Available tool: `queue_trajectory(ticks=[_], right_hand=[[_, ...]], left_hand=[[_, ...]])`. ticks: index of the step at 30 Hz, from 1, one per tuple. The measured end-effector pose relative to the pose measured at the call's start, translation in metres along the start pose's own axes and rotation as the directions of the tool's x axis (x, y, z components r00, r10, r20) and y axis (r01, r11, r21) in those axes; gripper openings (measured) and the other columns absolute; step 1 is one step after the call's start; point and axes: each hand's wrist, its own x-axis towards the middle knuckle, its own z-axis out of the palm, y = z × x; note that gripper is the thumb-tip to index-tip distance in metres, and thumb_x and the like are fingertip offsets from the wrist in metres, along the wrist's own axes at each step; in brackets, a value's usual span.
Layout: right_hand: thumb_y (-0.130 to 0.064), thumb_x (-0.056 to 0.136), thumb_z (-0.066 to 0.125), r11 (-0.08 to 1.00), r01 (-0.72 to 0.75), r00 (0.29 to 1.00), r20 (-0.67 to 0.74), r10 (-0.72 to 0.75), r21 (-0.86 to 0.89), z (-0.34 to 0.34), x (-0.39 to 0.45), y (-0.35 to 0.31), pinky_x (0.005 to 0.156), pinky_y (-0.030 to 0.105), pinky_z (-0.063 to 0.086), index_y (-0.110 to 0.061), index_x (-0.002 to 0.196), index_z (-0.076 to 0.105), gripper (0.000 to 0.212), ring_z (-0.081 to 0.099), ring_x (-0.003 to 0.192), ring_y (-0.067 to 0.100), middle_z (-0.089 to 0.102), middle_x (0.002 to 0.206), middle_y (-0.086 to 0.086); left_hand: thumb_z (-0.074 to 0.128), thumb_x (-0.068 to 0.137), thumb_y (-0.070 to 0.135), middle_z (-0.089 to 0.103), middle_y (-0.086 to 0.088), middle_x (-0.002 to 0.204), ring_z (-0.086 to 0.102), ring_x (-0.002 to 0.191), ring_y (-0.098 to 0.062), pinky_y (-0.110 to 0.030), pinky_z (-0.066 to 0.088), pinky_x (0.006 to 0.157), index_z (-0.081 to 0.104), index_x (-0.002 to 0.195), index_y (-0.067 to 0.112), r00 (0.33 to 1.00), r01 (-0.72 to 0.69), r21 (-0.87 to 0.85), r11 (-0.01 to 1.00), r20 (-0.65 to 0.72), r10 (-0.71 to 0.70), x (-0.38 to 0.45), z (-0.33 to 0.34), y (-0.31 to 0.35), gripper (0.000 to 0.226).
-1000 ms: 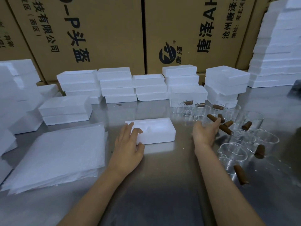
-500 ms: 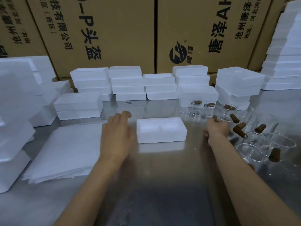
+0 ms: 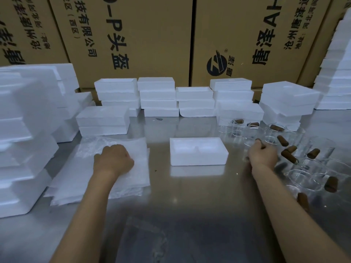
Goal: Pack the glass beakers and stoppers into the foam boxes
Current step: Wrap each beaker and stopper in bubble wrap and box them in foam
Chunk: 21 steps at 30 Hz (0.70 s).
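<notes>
Printed cardboard cartons (image 3: pixel 133 35) stand behind the steel table (image 3: pixel 190 215); white wrapping sheets (image 3: pixel 76 177) lie left.

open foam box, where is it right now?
Head view: the open foam box sits mid-table on the steel table, between the left hand on the wrap sheets and the right hand.

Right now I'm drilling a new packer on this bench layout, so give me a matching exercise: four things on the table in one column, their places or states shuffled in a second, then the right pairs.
Things
1. open foam box
2. left hand
3. right hand
4. brown stoppers

Places or states
A. among the glass beakers, fingers curled
B. resting on the stack of white wrapping sheets
C. lying empty at table centre, between the two hands
D. scattered in and around the beakers on the right

Pairs: 1-C, 2-B, 3-A, 4-D
</notes>
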Motion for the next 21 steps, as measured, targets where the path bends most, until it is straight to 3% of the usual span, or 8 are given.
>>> queue_trajectory(ticks=[2, 4, 7, 9, 12, 15, 18, 21], right_hand=[[-0.03, 0.103, 0.042, 0.982, 0.17, 0.985, 0.007, -0.17, -0.083, -0.005, -0.019, 0.003, 0.08, 0.036, 0.042, -0.003, 0.116, 0.062, 0.036, 0.061, 0.102, 0.037, 0.067, 0.106, 0.019], [-0.029, 0.103, 0.043, 0.961, 0.264, 0.964, 0.003, -0.265, -0.079, -0.009, -0.037, 0.003, 0.077, 0.033, 0.038, -0.006, 0.114, 0.061, 0.032, 0.061, 0.1, 0.036, 0.068, 0.105, 0.018], [-0.027, 0.103, 0.045, 0.934, 0.357, 0.934, -0.006, -0.357, 0.009, -0.014, -0.061, -0.008, 0.071, 0.029, 0.037, -0.01, 0.115, 0.061, 0.026, 0.061, 0.091, 0.029, 0.068, 0.098, 0.011], [-0.029, 0.102, 0.048, 0.913, 0.388, 0.918, 0.034, -0.395, 0.126, -0.018, -0.076, -0.023, 0.066, 0.026, 0.039, -0.015, 0.115, 0.063, 0.024, 0.06, 0.085, 0.021, 0.067, 0.094, 0.003], [-0.027, 0.102, 0.051, 0.853, 0.381, 0.876, 0.156, -0.457, 0.357, -0.022, -0.103, -0.046, 0.065, 0.019, 0.044, -0.021, 0.11, 0.067, 0.019, 0.06, 0.076, 0.01, 0.067, 0.083, -0.003], [-0.024, 0.102, 0.052, 0.815, 0.328, 0.814, 0.294, -0.5, 0.477, -0.017, -0.13, -0.054, 0.05, 0.016, 0.038, -0.023, 0.099, 0.067, 0.016, 0.05, 0.057, 0.008, 0.063, 0.071, -0.005], [-0.021, 0.102, 0.052, 0.82, 0.306, 0.787, 0.356, -0.504, 0.484, -0.01, -0.148, -0.048, 0.052, 0.025, 0.037, -0.018, 0.097, 0.066, 0.015, 0.046, 0.054, 0.009, 0.061, 0.069, 0.001], [-0.017, 0.102, 0.052, 0.817, 0.351, 0.745, 0.392, -0.54, 0.458, -0.007, -0.152, -0.042, 0.059, 0.025, 0.039, -0.019, 0.097, 0.066, 0.015, 0.048, 0.055, 0.004, 0.06, 0.069, 0.002]], left_hand=[[0.044, 0.091, 0.013, 0.056, -0.005, 0.085, 0.052, 0.099, -0.03, -0.04, 0.033, 0.084, 0.053, 0.071, 0.012, 0.996, -0.032, -0.018, 0.999, -0.09, 0.03, -0.001, -0.001, 0.003, 0.021], [0.047, 0.091, 0.01, 0.058, -0.001, 0.09, 0.051, 0.099, -0.028, -0.041, 0.034, 0.087, 0.059, 0.077, 0.014, 0.977, -0.099, -0.158, 0.982, -0.204, 0.066, 0.0, -0.004, 0.005, 0.019], [0.051, 0.093, 0.007, 0.056, 0.008, 0.093, 0.05, 0.088, -0.019, -0.041, 0.038, 0.093, 0.056, 0.079, 0.023, 0.946, -0.255, -0.427, 0.867, -0.298, 0.131, 0.0, -0.008, 0.013, 0.022], [0.053, 0.096, 0.01, 0.052, 0.013, 0.086, 0.045, 0.073, -0.009, -0.037, 0.039, 0.087, 0.051, 0.073, 0.027, 0.925, -0.337, -0.519, 0.786, -0.338, 0.174, -0.002, -0.007, 0.021, 0.028], [0.054, 0.097, 0.012, 0.053, 0.012, 0.087, 0.044, 0.07, -0.007, -0.035, 0.037, 0.082, 0.053, 0.075, 0.025, 0.912, -0.388, -0.521, 0.76, -0.335, 0.236, -0.003, 0.0, 0.03, 0.025], [0.054, 0.096, 0.012, 0.054, 0.011, 0.089, 0.046, 0.079, -0.013, -0.032, 0.039, 0.082, 0.058, 0.082, 0.018, 0.913, -0.402, -0.495, 0.771, -0.281, 0.296, -0.005, 0.013, 0.039, 0.016], [0.056, 0.094, 0.011, 0.057, 0.008, 0.091, 0.051, 0.075, 0.0, -0.008, 0.036, 0.069, 0.062, 0.08, 0.016, 0.916, -0.401, -0.496, 0.77, -0.242, 0.321, -0.009, 0.022, 0.044, 0.016], [0.064, 0.086, 0.015, 0.066, 0.011, 0.085, 0.053, 0.066, 0.011, -0.005, 0.037, 0.058, 0.069, 0.074, 0.018, 0.933, -0.359, -0.536, 0.764, -0.228, 0.278, -0.01, 0.024, 0.043, 0.013]])
